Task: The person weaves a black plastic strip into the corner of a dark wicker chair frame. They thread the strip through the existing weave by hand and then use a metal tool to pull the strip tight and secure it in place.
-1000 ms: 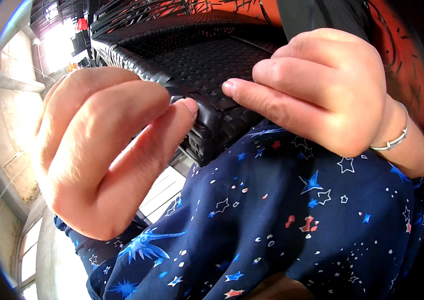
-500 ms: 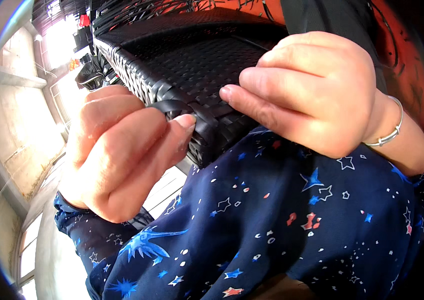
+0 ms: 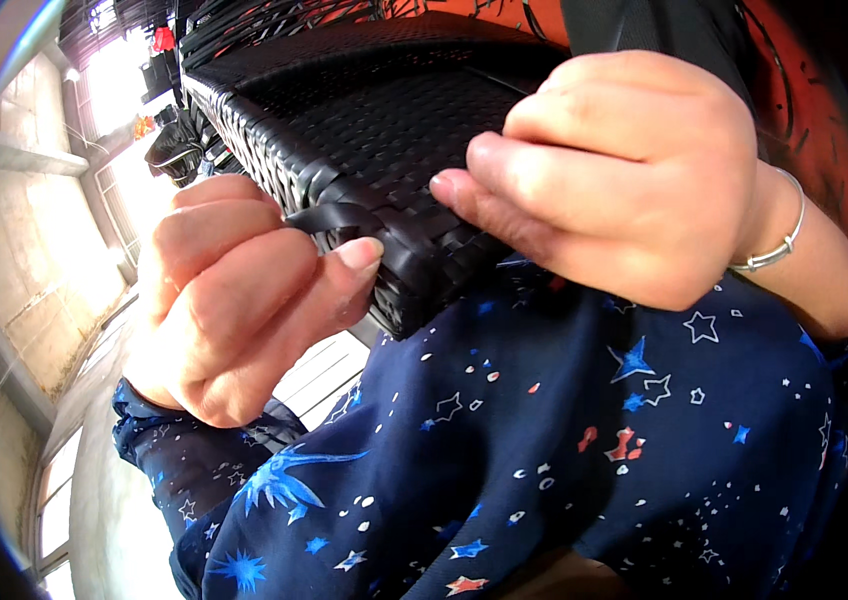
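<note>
The far end of the woven panel (image 3: 384,130) runs out of view at the top edge, where its weave blurs into dark frames I cannot make out; my right hand (image 3: 614,170) covers the panel's right part, and what lies under my palm is hidden; the window (image 3: 114,70) behind is washed out by glare, so nothing beyond it can be read; the lower right of the view falls into shadow. The panel is black, flat-woven, and rests across my lap on the blue star-print fabric (image 3: 564,440), with its near corner pointing toward me between both hands. A loose black strip (image 3: 329,215) comes out of the weave at that corner's left side; my left hand (image 3: 234,300) is closed around it, thumb pressed against curled fingers, with the strip pinched at the top of the fist and the thumb tip touching the panel's edge; how far the strip continues inside the fist is hidden. My right hand is curled into a loose fist on top of the panel, fingertips pressing down on the weave just right of the strip; I cannot tell whether it grips anything beneath. A silver bangle (image 3: 779,235) sits on my right wrist; an orange patterned surface (image 3: 804,90) shows behind it, partly cut off.
</note>
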Demonstrator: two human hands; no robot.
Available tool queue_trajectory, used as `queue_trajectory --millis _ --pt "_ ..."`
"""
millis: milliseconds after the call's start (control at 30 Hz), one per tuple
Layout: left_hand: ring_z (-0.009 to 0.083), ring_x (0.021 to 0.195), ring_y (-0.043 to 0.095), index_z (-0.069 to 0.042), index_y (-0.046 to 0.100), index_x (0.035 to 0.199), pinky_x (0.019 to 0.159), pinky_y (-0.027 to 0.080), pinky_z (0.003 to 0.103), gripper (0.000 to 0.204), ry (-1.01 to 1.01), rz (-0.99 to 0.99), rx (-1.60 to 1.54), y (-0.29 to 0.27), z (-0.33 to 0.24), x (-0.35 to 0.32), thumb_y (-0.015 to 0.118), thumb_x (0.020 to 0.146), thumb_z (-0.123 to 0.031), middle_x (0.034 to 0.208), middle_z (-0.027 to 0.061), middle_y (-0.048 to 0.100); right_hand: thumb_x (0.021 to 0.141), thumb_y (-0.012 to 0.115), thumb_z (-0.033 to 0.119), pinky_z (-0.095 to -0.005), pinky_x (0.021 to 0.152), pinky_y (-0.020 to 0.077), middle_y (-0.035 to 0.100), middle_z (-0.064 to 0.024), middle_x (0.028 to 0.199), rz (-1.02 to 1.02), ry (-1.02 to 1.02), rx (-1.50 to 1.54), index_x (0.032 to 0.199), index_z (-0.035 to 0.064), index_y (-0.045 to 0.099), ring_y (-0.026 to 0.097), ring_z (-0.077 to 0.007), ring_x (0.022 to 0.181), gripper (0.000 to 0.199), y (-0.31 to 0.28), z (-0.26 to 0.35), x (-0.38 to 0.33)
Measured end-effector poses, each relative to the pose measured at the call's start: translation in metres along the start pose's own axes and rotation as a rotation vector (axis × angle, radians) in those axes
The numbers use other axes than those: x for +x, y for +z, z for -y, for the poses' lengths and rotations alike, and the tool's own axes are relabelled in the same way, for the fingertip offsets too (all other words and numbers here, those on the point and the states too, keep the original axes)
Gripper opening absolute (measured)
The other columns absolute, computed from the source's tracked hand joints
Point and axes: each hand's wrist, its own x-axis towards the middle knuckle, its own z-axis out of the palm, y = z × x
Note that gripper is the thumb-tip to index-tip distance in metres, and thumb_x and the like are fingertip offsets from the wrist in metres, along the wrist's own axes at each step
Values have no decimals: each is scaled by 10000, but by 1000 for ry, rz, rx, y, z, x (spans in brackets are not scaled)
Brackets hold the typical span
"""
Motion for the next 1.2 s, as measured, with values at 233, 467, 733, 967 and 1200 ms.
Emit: queue_trajectory --millis 233,467,733,967,1200 --pt "243 806 543 -91 646 1061 667 521 348 561 -13 -7 -12 3 1 -3 858 554 16 910 58 534 604 810 -19 -273 482 480 598 -77 709 -120 -28 7 674 -7 643 560 -185 557 181 13 2 -1" --pt "251 816 551 -95 662 1041 669 521 339 546 -2 -10 -35 6 7 -3 858 546 28 903 56 532 623 755 45 -266 452 421 578 -72 677 9 9 43 745 -34 652 536 -177 521 179 1 5 2" --pt "247 811 561 -98 674 1015 669 521 340 479 -27 -14 -70 10 8 -2 835 584 37 879 54 530 619 723 61 -287 453 413 554 -62 653 152 147 165 779 -42 653 542 -178 515 202 -6 13 6" --pt "278 901 627 -75 646 977 779 559 374 323 6 -95 -96 18 18 5 763 697 35 941 96 583 635 739 54 -274 431 412 558 -64 660 87 119 163 778 -41 651 539 -177 505 193 5 13 -14" --pt "302 839 673 45 643 1068 712 561 359 393 -131 -260 -353 38 30 -12 783 704 -1 957 161 670 646 741 37 -268 413 407 564 -54 672 113 169 196 822 -50 663 540 -172 494 211 0 11 -15"
